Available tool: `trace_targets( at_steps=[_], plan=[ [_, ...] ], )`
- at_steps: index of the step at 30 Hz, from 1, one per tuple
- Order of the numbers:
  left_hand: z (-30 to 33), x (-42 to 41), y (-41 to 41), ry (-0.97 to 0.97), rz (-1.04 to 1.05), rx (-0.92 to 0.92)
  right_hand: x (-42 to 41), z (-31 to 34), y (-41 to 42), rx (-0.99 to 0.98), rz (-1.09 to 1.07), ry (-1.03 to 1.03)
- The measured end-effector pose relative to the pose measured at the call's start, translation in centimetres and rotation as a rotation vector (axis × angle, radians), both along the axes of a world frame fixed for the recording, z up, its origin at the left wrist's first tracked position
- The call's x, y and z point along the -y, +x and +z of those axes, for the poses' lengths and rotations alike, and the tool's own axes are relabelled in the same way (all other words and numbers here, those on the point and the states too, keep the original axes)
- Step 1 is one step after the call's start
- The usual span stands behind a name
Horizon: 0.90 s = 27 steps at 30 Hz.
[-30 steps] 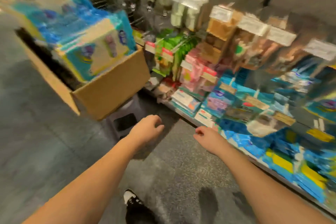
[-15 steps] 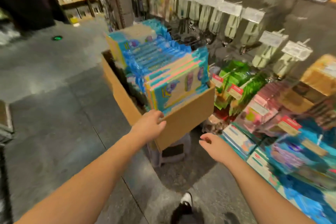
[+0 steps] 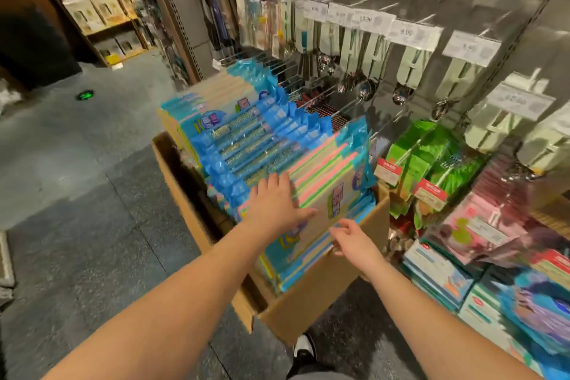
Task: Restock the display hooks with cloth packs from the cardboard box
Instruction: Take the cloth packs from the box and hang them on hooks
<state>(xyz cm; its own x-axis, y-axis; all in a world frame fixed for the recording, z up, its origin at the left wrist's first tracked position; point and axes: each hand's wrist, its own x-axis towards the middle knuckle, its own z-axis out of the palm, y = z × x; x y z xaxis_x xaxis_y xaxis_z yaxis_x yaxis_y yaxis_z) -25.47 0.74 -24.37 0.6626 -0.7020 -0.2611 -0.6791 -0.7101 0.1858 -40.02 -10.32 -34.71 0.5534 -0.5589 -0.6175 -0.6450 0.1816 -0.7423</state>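
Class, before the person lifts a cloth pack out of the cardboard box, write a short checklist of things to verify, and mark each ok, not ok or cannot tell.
1. Cardboard box within reach: ok.
2. Cloth packs standing upright in the box: ok.
3. Left hand lies flat on the front pack: ok.
4. Right hand grips that pack: not ok, fingers only at its lower edge.
5. Free display hook for the packs: cannot tell.
6. Box steady on its support: cannot tell, support hidden.

Cloth packs (image 3: 246,145) stand in the cardboard box (image 3: 311,296) (left of the display hooks (image 3: 308,83)), both on the floor (image 3: 77,225).
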Motion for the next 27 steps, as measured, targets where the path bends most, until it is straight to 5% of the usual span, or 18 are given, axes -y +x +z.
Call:
trace_targets(
  at_steps=[6,12,18,27],
  plan=[
    [-1.9,2.1,-0.7,-0.002,-0.030,0.078,1.3,-1.3,2.2,0.086,-0.200,0.223],
    [-2.2,3.5,0.4,0.170,0.021,-0.153,1.0,-1.7,2.4,0.142,-0.296,0.352],
    [-1.0,3.8,1.7,0.086,-0.043,-0.167,1.2,-1.6,3.3,0.145,-0.335,0.445],
    [4.1,0.8,1.9,-0.185,0.087,-0.241,-0.4,2.5,2.1,0.372,-0.353,0.183]
  ],
)
